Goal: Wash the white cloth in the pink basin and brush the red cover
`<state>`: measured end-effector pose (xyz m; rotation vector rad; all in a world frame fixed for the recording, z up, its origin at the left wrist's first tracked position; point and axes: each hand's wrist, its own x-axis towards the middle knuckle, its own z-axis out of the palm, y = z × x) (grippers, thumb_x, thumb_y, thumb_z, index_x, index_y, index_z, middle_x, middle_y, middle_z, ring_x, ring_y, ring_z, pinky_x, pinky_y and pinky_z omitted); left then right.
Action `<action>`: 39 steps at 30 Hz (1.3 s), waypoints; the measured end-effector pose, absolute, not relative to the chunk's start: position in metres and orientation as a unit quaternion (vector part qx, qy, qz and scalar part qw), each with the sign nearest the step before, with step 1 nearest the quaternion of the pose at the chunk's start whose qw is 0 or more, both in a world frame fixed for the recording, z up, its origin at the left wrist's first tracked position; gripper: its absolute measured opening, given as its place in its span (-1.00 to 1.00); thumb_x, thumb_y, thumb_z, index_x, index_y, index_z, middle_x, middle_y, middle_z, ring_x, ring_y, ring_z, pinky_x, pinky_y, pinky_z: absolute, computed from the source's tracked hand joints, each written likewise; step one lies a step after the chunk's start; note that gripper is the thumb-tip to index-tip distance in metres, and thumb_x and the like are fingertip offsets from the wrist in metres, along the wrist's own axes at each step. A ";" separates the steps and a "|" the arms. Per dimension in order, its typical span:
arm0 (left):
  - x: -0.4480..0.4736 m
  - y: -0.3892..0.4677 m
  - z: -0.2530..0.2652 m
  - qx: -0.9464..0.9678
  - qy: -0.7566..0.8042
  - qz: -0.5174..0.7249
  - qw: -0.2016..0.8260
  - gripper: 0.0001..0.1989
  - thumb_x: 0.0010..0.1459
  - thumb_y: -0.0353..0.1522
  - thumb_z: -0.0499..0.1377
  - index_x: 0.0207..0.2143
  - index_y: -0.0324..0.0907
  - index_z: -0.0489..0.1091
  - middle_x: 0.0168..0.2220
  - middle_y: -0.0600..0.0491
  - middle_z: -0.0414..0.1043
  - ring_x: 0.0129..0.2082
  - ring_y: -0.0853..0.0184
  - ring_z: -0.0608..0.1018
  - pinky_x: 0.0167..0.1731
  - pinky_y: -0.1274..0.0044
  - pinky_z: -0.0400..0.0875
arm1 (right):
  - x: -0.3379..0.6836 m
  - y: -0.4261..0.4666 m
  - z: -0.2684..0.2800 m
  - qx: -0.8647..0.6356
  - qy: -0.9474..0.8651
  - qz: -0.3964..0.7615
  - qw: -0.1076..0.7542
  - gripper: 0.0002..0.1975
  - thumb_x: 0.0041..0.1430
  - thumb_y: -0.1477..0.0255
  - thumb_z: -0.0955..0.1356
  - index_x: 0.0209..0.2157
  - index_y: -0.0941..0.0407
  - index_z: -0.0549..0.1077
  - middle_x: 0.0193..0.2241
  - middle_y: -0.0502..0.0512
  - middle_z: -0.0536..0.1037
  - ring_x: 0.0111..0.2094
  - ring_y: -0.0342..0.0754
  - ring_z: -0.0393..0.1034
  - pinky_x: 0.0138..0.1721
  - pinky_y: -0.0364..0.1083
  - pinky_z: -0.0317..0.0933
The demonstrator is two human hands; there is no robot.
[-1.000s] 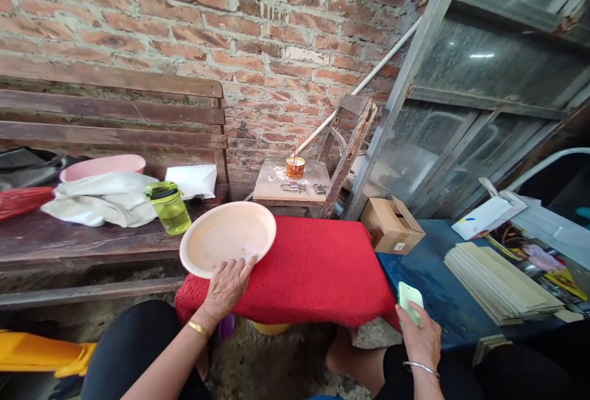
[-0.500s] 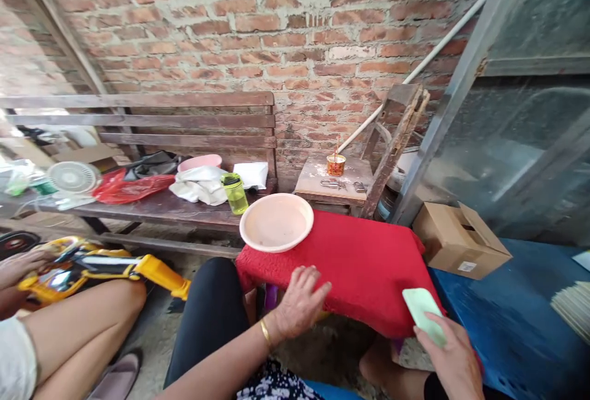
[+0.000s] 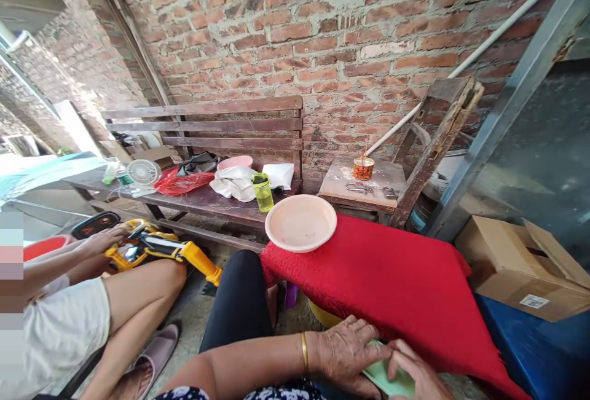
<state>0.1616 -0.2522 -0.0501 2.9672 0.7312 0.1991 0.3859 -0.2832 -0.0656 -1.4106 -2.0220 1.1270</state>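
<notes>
Low at the front edge of the red-covered table [image 3: 391, 277], my two hands have come together at a pale green flat slab [image 3: 391, 378], phone-sized with rounded corners. My right hand [image 3: 417, 372] grips it from the right, fingers bent over its top. From the other side my left hand [image 3: 345, 351], a gold bangle at its wrist, closes against the slab's left edge; part of its grip is hidden. On the table's far left corner sits a wide pale pink basin [image 3: 302, 225], with a few small specks inside.
Beside me a person's hand [image 3: 108, 237] holds a yellow-and-black device [image 3: 159, 245]. Behind stand a wooden bench [image 3: 239, 125] with a green bottle [image 3: 262, 192], and a chair [image 3: 334, 188] bearing a tub [image 3: 363, 169] and padlocks. A cardboard box [image 3: 520, 265] is at right.
My right hand has brought the green slab leftward and down, and my left hand has moved right to meet it. The view has turned left.
</notes>
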 end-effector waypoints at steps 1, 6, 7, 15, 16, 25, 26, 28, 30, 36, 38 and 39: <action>0.160 -0.251 -0.052 0.966 0.248 0.062 0.044 -0.26 0.21 0.15 0.11 0.22 -0.15 0.15 -0.07 -0.06 0.41 -0.16 0.19 0.50 -0.21 0.41 0.37 | 0.382 -0.282 -0.063 -0.503 -0.731 0.407 0.218 -0.86 -0.25 0.43 0.33 -0.49 0.01 0.38 -0.33 -0.01 0.48 -0.27 -0.01 0.38 -0.21 -0.14 0.26; 0.144 -0.247 -0.060 0.950 0.302 0.062 0.044 -0.24 0.18 0.15 0.13 0.23 -0.13 0.13 -0.10 -0.05 0.39 -0.18 0.18 0.49 -0.14 0.38 0.40 | 0.364 -0.276 -0.044 -0.484 -0.749 0.390 0.229 -0.84 -0.17 0.37 0.36 -0.42 0.02 0.43 -0.21 0.02 0.51 -0.19 0.02 0.41 -0.14 -0.12 0.29; 0.140 -0.246 -0.061 0.945 0.316 0.069 0.046 -0.25 0.18 0.14 0.14 0.23 -0.12 0.14 -0.09 -0.05 0.39 -0.17 0.17 0.50 -0.12 0.36 0.41 | 0.360 -0.275 -0.041 -0.487 -0.753 0.380 0.227 -0.82 -0.17 0.37 0.37 -0.40 0.01 0.44 -0.17 0.03 0.51 -0.16 0.03 0.42 -0.11 -0.12 0.29; 0.117 -0.239 -0.063 0.955 0.287 0.025 0.075 -0.32 0.15 0.15 0.18 0.11 -0.13 0.29 -0.13 -0.03 0.43 -0.17 0.18 0.51 -0.12 0.38 0.43 | 0.326 -0.275 -0.049 -0.512 -0.781 0.341 0.110 -0.79 -0.20 0.47 0.33 -0.39 0.01 0.40 -0.26 0.02 0.51 -0.14 0.03 0.42 -0.06 -0.07 0.25; 0.114 -0.235 -0.062 0.957 0.275 0.034 0.087 -0.30 0.14 0.17 0.18 0.12 -0.11 0.29 -0.11 -0.02 0.43 -0.17 0.19 0.52 -0.12 0.38 0.42 | 0.326 -0.275 -0.052 -0.517 -0.780 0.335 0.110 -0.80 -0.20 0.46 0.33 -0.40 0.01 0.39 -0.28 0.02 0.51 -0.16 0.04 0.43 -0.08 -0.07 0.26; 0.036 -0.189 -0.061 0.827 0.545 0.135 0.018 -0.38 0.30 0.02 0.13 0.29 -0.08 0.29 0.25 -0.21 0.30 0.26 -0.02 0.32 0.22 0.10 0.20 | 0.369 -0.257 -0.067 -0.650 -0.648 0.282 0.280 -0.51 0.06 -0.03 0.31 -0.10 -0.01 0.50 -0.17 0.10 0.56 -0.08 0.11 0.48 -0.05 -0.03 0.36; 0.029 -0.188 -0.065 0.811 0.573 0.114 0.022 -0.33 0.26 0.02 0.18 0.31 -0.09 0.27 0.28 -0.23 0.27 0.29 -0.04 0.30 0.25 0.08 0.16 | 0.364 -0.253 -0.066 -0.661 -0.637 0.273 0.287 -0.48 0.07 -0.05 0.31 -0.07 -0.01 0.49 -0.14 0.11 0.55 -0.04 0.12 0.47 -0.02 -0.02 0.35; 0.019 -0.188 -0.075 0.801 0.593 0.077 0.036 -0.21 0.16 0.00 0.29 0.35 -0.10 0.22 0.34 -0.25 0.20 0.33 -0.07 0.25 0.28 0.05 0.11 | 0.341 -0.245 -0.061 -0.666 -0.640 0.249 0.289 -0.45 0.11 -0.06 0.29 -0.03 0.00 0.48 -0.11 0.13 0.54 -0.02 0.13 0.46 0.00 0.00 0.34; 0.017 -0.189 -0.083 0.799 0.597 0.065 0.035 -0.16 0.12 -0.07 0.34 0.38 -0.09 0.17 0.37 -0.23 0.14 0.36 -0.08 0.20 0.30 0.03 0.07 | 0.304 -0.237 -0.058 -0.653 -0.673 0.216 0.272 -0.46 0.15 -0.05 0.28 0.00 0.00 0.48 -0.15 0.14 0.52 -0.07 0.14 0.47 -0.05 0.02 0.35; 0.028 -0.189 -0.105 0.768 0.632 0.098 -0.027 -0.32 0.25 -0.24 0.19 0.39 -0.15 0.16 0.38 -0.22 0.14 0.37 -0.08 0.20 0.28 0.02 0.14 | 0.200 -0.208 -0.058 -0.600 -0.775 0.096 0.174 -0.55 0.29 0.12 0.23 0.09 0.01 0.47 -0.22 0.15 0.47 -0.18 0.11 0.47 -0.18 0.01 0.36; 0.032 -0.187 -0.111 0.759 0.640 0.112 -0.042 -0.36 0.27 -0.29 0.15 0.38 -0.17 0.18 0.36 -0.22 0.18 0.35 -0.07 0.23 0.26 0.02 0.18 | 0.199 -0.205 -0.061 -0.601 -0.783 0.057 0.150 -0.56 0.28 0.14 0.24 0.08 -0.01 0.47 -0.24 0.14 0.46 -0.20 0.11 0.46 -0.17 0.01 0.35; 0.035 -0.186 -0.113 0.751 0.647 0.119 -0.048 -0.36 0.26 -0.30 0.15 0.37 -0.18 0.19 0.35 -0.22 0.19 0.35 -0.07 0.24 0.26 0.02 0.19 | 0.207 -0.204 -0.063 -0.611 -0.778 0.044 0.139 -0.56 0.28 0.12 0.23 0.08 -0.03 0.48 -0.25 0.13 0.46 -0.21 0.10 0.47 -0.19 0.00 0.35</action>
